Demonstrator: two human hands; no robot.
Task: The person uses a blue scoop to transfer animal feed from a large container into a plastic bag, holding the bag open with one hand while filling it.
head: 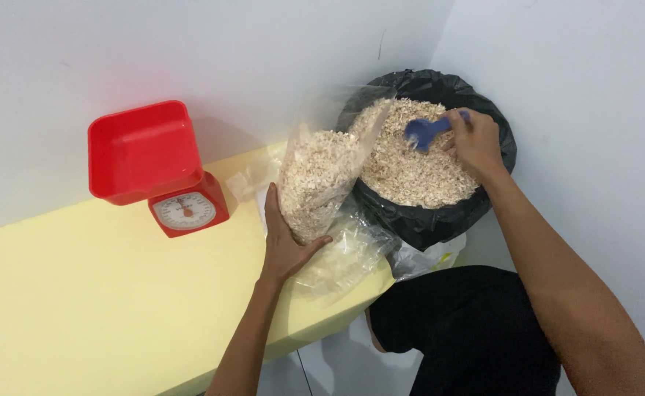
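- Your scoop (425, 132) is blue.
- The flakes (418, 172) you dig into are pale beige, in a bin lined with a black bag (440, 216).
- Your clear bag (319, 176) shows the same beige fill.
- The scale (157, 165) is red (white dial).
- Your table (80, 293) is pale yellow.

Bright, even light — soft shadows, slight blur, no glare.

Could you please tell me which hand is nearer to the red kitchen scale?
Left. The left hand grips the clear bag beside the scale; the right hand is over the bin.
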